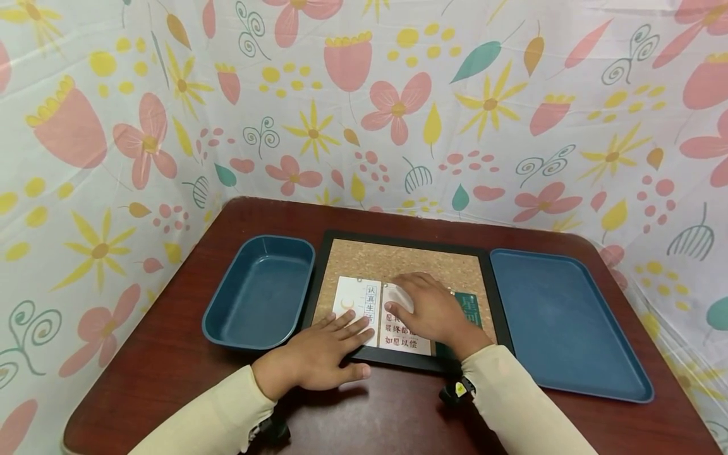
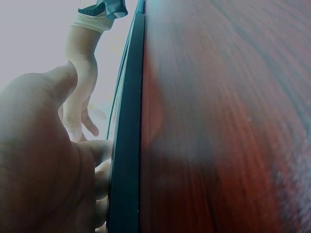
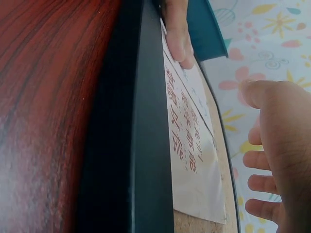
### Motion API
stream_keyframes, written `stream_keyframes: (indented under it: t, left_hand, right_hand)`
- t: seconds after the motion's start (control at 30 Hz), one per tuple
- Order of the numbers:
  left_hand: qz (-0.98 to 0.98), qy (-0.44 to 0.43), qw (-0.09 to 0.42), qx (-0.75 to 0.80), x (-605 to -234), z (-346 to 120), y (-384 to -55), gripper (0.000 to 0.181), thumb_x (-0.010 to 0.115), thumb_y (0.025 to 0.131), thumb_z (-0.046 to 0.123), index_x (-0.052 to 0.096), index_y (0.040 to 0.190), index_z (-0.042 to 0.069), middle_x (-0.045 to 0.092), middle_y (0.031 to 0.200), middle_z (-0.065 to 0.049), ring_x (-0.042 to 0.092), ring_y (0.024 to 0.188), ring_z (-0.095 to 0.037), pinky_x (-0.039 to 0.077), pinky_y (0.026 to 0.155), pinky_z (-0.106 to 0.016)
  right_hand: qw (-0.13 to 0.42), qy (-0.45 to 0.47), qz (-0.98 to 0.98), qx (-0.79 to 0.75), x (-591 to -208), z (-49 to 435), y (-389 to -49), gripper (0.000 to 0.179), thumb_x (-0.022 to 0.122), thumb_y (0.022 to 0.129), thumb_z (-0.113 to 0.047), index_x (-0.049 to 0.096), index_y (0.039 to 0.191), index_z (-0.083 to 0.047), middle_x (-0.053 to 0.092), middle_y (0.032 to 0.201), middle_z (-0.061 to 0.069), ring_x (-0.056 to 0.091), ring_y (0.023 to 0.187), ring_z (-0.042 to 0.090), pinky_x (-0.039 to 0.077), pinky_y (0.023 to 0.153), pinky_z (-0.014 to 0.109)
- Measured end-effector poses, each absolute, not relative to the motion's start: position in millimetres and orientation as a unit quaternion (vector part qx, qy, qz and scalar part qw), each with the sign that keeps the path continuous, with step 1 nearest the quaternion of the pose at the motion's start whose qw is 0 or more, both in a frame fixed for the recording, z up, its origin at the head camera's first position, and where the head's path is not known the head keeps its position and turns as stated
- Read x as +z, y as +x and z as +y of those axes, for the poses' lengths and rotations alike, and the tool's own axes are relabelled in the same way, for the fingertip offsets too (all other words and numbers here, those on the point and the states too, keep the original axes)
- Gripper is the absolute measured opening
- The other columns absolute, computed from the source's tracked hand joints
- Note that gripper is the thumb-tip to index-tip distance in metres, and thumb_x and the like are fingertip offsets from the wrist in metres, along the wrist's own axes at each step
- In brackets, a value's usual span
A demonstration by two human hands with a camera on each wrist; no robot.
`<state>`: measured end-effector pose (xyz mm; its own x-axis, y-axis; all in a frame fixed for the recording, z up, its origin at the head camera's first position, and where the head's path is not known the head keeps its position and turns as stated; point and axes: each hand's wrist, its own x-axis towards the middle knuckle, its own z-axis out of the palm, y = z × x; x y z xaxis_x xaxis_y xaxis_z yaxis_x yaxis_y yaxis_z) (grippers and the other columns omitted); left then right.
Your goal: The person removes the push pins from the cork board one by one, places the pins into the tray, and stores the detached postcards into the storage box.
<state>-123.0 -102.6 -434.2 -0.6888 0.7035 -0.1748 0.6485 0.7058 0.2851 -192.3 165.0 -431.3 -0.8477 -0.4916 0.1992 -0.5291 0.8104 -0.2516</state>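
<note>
A black-framed cork board (image 1: 398, 254) lies on the table with a row of cards along its lower part. My left hand (image 1: 325, 351) rests with spread fingers on the white card with blue characters (image 1: 352, 292), its thumb over the lower frame. Above the white card with red characters (image 1: 404, 342) is my right hand (image 1: 433, 311). The right wrist view shows the right hand's loosely bent fingers (image 3: 262, 160) raised off that card, holding nothing. A dark green card (image 1: 469, 304) is partly hidden behind the right hand. Small pins show at the cards' top edges.
A deep blue tub (image 1: 213, 316) stands just left of the board. On its right lies a flat blue tray (image 1: 560, 316), close to the frame. Floral cloth (image 1: 370, 126) hangs behind and beside the dark red table (image 1: 170, 385).
</note>
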Motion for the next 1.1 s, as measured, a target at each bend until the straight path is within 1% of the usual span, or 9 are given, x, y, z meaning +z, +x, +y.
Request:
stream_keyframes:
  t: [0.4,0.6,0.77,0.9,1.0,1.1]
  left_hand:
    - [0.914,0.370,0.128,0.100,-438,-103,-124,0.075,0.031,0.103,0.069,0.032,0.163,0.024,0.020,0.169,0.002,0.007,0.156,-0.023,0.009,0.125,-0.051]
    - [0.913,0.374,0.128,0.099,-436,-103,-123,0.076,0.027,0.103,0.070,0.032,0.163,0.023,0.020,0.169,0.002,0.008,0.156,-0.024,0.010,0.124,-0.052]
    - [0.915,0.370,0.132,0.095,-433,-103,-121,0.079,0.023,0.102,0.073,0.032,0.163,0.024,0.020,0.169,0.002,0.009,0.156,-0.024,0.012,0.124,-0.052]
    - [0.918,0.363,0.131,0.094,-434,-103,-122,0.078,0.024,0.102,0.073,0.030,0.163,0.025,0.019,0.169,0.004,0.008,0.156,-0.023,0.011,0.125,-0.051]
    - [0.918,0.363,0.131,0.092,-434,-102,-122,0.077,0.026,0.102,0.072,0.030,0.163,0.025,0.019,0.169,0.004,0.008,0.156,-0.023,0.010,0.125,-0.050]
    - [0.918,0.364,0.131,0.091,-434,-102,-121,0.079,0.024,0.101,0.074,0.030,0.163,0.025,0.018,0.169,0.004,0.008,0.156,-0.023,0.010,0.125,-0.051]
  right_hand:
    - [0.057,0.264,-0.951,0.150,-435,158,-194,0.062,0.059,0.100,-0.056,0.058,0.147,-0.015,0.056,0.147,0.008,0.047,0.139,0.031,0.038,0.111,0.060]
    - [0.050,0.265,-0.951,0.150,-436,155,-195,0.063,0.056,0.100,-0.058,0.057,0.147,-0.015,0.055,0.148,0.009,0.046,0.140,0.031,0.038,0.110,0.061]
    - [0.049,0.262,-0.951,0.155,-437,153,-196,0.062,0.056,0.101,-0.057,0.057,0.147,-0.015,0.056,0.147,0.008,0.046,0.140,0.032,0.037,0.112,0.060]
    - [0.048,0.259,-0.951,0.162,-438,150,-196,0.061,0.057,0.101,-0.055,0.059,0.145,-0.013,0.056,0.147,0.008,0.046,0.140,0.031,0.036,0.113,0.059]
    - [0.047,0.260,-0.951,0.161,-438,149,-197,0.063,0.055,0.101,-0.058,0.058,0.145,-0.013,0.056,0.147,0.008,0.046,0.140,0.031,0.036,0.113,0.060]
    - [0.047,0.262,-0.951,0.159,-438,148,-197,0.064,0.054,0.101,-0.058,0.058,0.146,-0.013,0.056,0.148,0.009,0.045,0.140,0.031,0.037,0.112,0.060]
